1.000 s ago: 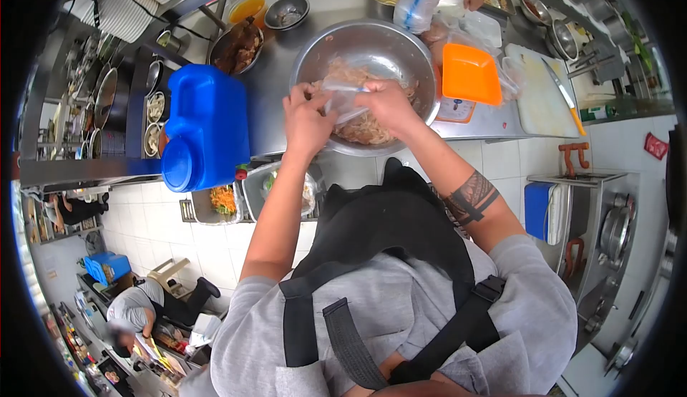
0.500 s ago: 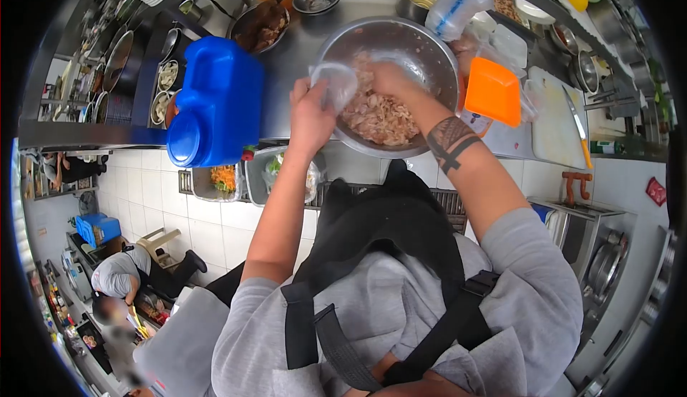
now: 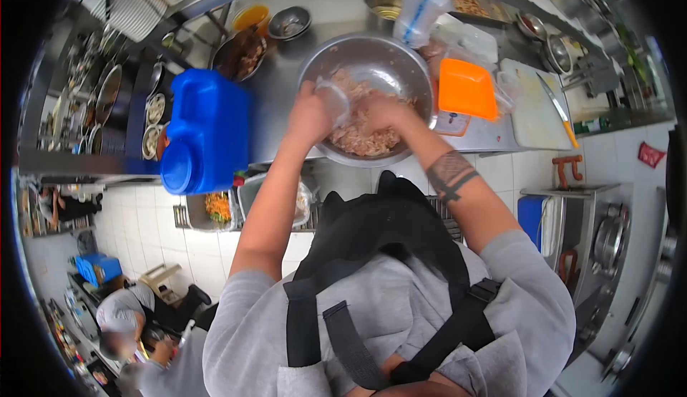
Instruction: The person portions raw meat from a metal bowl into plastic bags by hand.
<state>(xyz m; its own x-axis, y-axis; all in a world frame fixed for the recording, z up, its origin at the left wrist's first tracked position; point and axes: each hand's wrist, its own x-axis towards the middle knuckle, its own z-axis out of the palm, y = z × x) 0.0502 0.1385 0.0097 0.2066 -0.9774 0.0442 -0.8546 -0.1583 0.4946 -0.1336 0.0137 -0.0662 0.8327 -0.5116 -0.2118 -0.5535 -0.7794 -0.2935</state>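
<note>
My left hand [image 3: 312, 115] is closed round a clear plastic tub [image 3: 337, 103], tilted over the left side of a big steel mixing bowl [image 3: 418, 75]. Inside that bowl lies raw chopped meat [image 3: 365, 141], pale pink and wet. My right hand [image 3: 384, 113] reaches into the bowl and touches the meat close to the tub's mouth. Its fingers are blurred and partly buried, so their grip is unclear.
A blue jug [image 3: 215, 121] stands left of the bowl. On the right are an orange tray [image 3: 466, 88], a white cutting board [image 3: 528, 114] and a knife [image 3: 554, 100]. Vegetable bins [image 3: 207, 221] sit below the counter edge. Another person [image 3: 129, 307] works at lower left.
The view has shifted, so the counter things appear farther left. The tub has tipped closer to the meat, and my right hand has come nearer to it, lower in the bowl.
</note>
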